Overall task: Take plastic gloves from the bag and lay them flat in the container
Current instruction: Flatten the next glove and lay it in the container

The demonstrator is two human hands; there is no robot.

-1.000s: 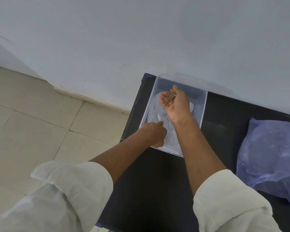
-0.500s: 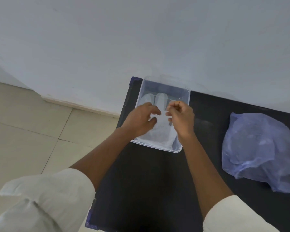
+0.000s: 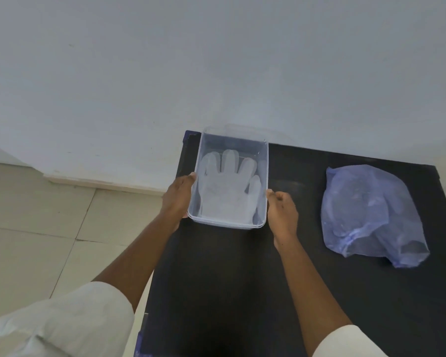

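Hands have left the inside of the clear rectangular plastic container [image 3: 266, 161]: half a second ago both were pinching the thin translucent plastic glove [image 3: 228, 193] over the middle of it, and now they sit outside, one on each long wall. The left hand [image 3: 178, 195] lies against the left wall with the thumb tip on the rim, and its grip is loosely spread along the plastic. The right hand [image 3: 281, 212] is beside the right wall with the fingers curled and pressed together, the thumb touching the rim; it holds nothing else. The glove now rests flat on the bottom of the container, fingers spread and pointing to the wall of the room, the cuff toward the person. I judge this glove as placed, and the hands are probably steadying or shifting the container on the black surface [image 3: 242, 292]. The crumpled blue-violet plastic bag [image 3: 371, 215] lies well apart on the right, untouched, so the next glove must come from there.
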